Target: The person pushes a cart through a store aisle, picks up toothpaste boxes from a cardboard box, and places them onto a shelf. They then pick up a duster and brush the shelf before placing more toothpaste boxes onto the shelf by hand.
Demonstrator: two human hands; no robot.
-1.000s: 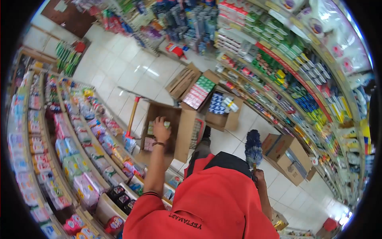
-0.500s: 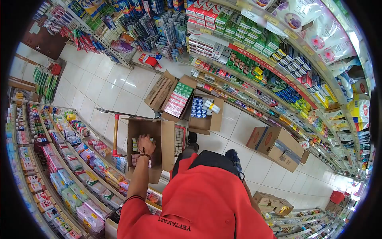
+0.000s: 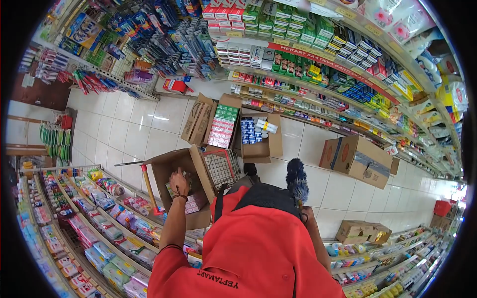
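My left hand (image 3: 179, 183) reaches down into an open cardboard box (image 3: 203, 174) at the left, its fingers over small packs at the bottom. Pink-and-white packs (image 3: 195, 202) lie beside the wrist in that box. What the fingers touch is too small to make out. Low at the right side of my body, my right hand (image 3: 307, 214) is beside the handle of a fluffy dark blue duster (image 3: 297, 180); its fingers look closed round the handle.
A red wire basket (image 3: 221, 168) stands beside the box. Farther off are a box of green and pink packs (image 3: 223, 124) and one with blue packs and white tubes (image 3: 252, 132). Closed cartons (image 3: 362, 159) stand at the right. Stocked shelves (image 3: 298, 49) line the aisle.
The view has turned and shifted. The box under my left hand has tilted, more of the wire basket shows, and the duster and my right hand have come further into view.
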